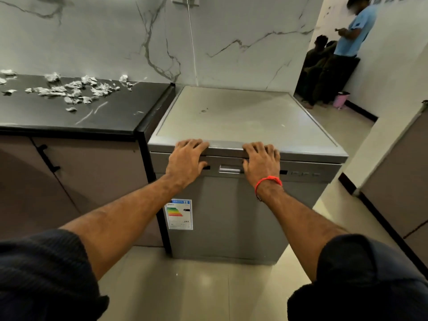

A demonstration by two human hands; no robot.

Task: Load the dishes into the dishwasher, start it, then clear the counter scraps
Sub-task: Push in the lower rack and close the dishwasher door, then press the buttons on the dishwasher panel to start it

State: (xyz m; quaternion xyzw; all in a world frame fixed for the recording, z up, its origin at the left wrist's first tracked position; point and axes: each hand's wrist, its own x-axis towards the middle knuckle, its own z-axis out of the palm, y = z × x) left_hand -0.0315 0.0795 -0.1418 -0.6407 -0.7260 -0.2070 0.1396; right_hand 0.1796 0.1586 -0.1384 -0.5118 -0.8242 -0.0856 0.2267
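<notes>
Steel-grey dishwasher (243,205): it stands just beside the end of the black counter (111,112), its door upright and closed against the body.
Your left hand (185,158): spread flat, fingers over the front lip of the top, palm against the upper edge of the door; it pinches nothing.
Your right hand (260,162): the same, fingers straight and splayed, pressing the door top, a red thread (268,180) round the wrist.
Step in hand: to judge by the shut door and both palms on it, you are at closing the machine, with loading done; no dishes are in view.
Next move: starting it. That calls for one finger on the control strip (305,174) to the right of the recessed handle (230,169); the marks there are too blurred to tell which button.
After that: the crumpled foil scraps (76,91) lie scattered over the far part of the counter to your left, well apart from your hands, and need gathering.
Around you: an energy label (178,214) on the door, a white cable (192,42) down the marble wall, people (342,47) in the doorway beyond, a pink bin (340,100) near them.
In the way: nothing between your hands and the controls.
</notes>
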